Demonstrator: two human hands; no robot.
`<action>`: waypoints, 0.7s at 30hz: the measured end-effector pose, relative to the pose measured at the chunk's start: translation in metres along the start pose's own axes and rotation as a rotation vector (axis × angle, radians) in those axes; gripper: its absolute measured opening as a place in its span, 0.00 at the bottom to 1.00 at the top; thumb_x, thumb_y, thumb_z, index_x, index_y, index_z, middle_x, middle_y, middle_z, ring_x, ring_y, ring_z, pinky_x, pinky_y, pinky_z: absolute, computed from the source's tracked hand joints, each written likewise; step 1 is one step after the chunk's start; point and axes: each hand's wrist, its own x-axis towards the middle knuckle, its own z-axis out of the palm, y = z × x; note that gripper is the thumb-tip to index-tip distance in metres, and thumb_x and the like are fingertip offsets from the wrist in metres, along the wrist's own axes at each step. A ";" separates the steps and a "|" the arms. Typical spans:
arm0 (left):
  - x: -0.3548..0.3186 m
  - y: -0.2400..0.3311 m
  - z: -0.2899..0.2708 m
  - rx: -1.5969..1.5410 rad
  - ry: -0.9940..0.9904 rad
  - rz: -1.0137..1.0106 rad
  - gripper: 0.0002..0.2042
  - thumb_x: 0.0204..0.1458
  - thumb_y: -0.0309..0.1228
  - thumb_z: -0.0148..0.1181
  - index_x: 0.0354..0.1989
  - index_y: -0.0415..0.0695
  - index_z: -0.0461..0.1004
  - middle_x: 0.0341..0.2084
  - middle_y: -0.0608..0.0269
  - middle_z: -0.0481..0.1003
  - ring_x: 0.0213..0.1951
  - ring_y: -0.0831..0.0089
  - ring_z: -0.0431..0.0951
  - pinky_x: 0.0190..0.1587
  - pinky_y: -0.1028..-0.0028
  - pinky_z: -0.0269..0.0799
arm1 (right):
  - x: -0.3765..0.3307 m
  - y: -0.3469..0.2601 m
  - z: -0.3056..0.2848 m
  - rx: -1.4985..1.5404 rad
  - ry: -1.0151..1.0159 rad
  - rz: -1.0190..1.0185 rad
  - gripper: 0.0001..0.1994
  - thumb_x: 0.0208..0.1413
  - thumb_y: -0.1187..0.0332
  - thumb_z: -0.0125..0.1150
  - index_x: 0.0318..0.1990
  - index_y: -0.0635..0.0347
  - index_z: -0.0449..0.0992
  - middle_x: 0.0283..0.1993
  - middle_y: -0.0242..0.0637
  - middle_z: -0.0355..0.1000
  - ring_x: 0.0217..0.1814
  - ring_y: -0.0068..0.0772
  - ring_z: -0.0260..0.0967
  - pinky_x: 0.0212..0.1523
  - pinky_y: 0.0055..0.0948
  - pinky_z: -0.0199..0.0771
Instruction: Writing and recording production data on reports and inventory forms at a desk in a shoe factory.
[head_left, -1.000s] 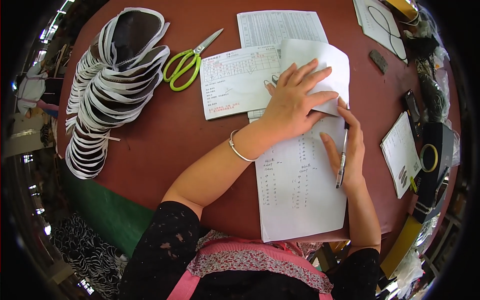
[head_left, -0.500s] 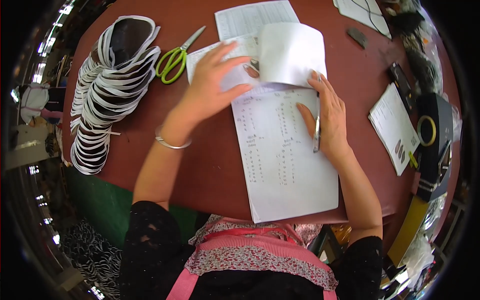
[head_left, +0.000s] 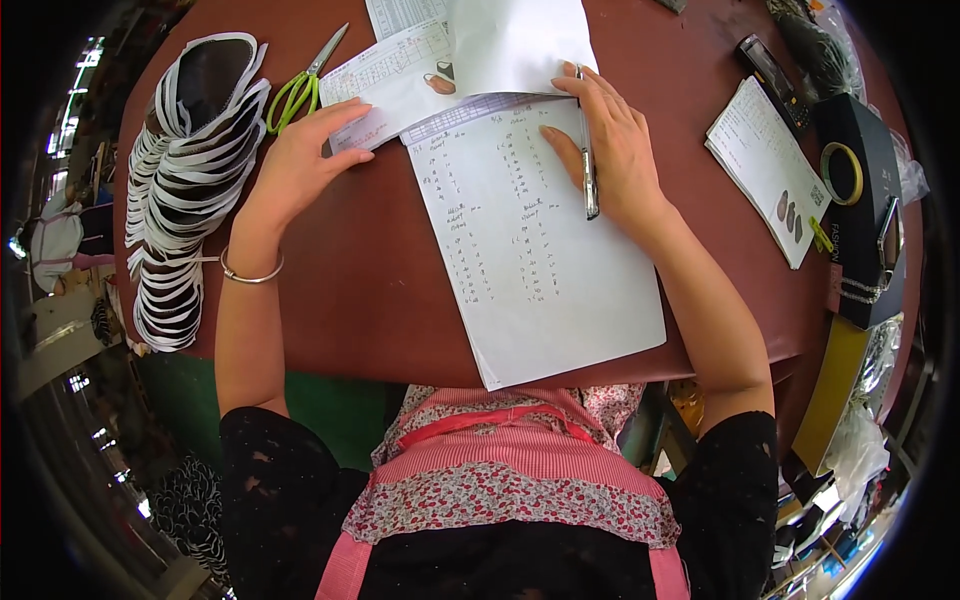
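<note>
The paperwork looks part-way done. On the handwritten sheet (head_left: 575, 330), which lies on the desk (head_left: 345, 285) before the person, two columns of notes already run down the upper and middle parts, while the lower stretch is bare. Above it, a curled sheet (head_left: 520, 45) is raised over part of the printed card (head_left: 370, 105) and not yet laid flat, so what lies beneath cannot be checked.

The right hand (head_left: 622, 150) has its fingers closed around a pen (head_left: 588, 175), whose length lies along the thumb side; the fingertips meet the curled sheet's lower right corner. No writing seems under way, as the pen is tucked in the hand. The left hand (head_left: 300, 165) is spread, thumb apart from the fingers, at the card's left end; whether they pinch it or merely rest there is hard to tell from this angle.

Green-handled scissors (head_left: 292, 98) lie unused just beside the card.
</note>
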 end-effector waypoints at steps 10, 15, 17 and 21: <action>-0.001 0.005 -0.002 0.220 0.051 0.046 0.19 0.58 0.34 0.69 0.56 0.40 0.80 0.56 0.53 0.81 0.56 0.54 0.80 0.57 0.64 0.76 | -0.001 0.001 0.000 0.027 0.017 -0.014 0.22 0.63 0.64 0.68 0.62 0.55 0.70 0.71 0.40 0.69 0.78 0.44 0.61 0.69 0.46 0.62; -0.001 0.002 0.000 0.377 0.187 0.167 0.08 0.60 0.31 0.65 0.42 0.39 0.83 0.37 0.55 0.85 0.37 0.53 0.84 0.41 0.62 0.80 | 0.001 -0.001 -0.002 0.021 0.013 -0.003 0.24 0.62 0.65 0.69 0.63 0.55 0.70 0.72 0.41 0.69 0.77 0.46 0.61 0.69 0.46 0.62; 0.000 0.003 0.000 0.418 0.205 0.204 0.07 0.59 0.30 0.66 0.40 0.40 0.82 0.37 0.56 0.84 0.37 0.55 0.84 0.40 0.63 0.80 | 0.001 -0.002 -0.003 0.020 0.010 -0.002 0.24 0.62 0.65 0.69 0.63 0.55 0.70 0.72 0.42 0.68 0.77 0.46 0.61 0.69 0.46 0.62; 0.000 0.005 0.004 0.441 0.305 0.312 0.06 0.55 0.27 0.69 0.39 0.42 0.81 0.38 0.60 0.84 0.38 0.61 0.84 0.40 0.65 0.81 | 0.000 -0.004 -0.005 0.014 -0.012 0.024 0.24 0.62 0.66 0.69 0.63 0.56 0.70 0.73 0.42 0.67 0.78 0.47 0.60 0.69 0.46 0.62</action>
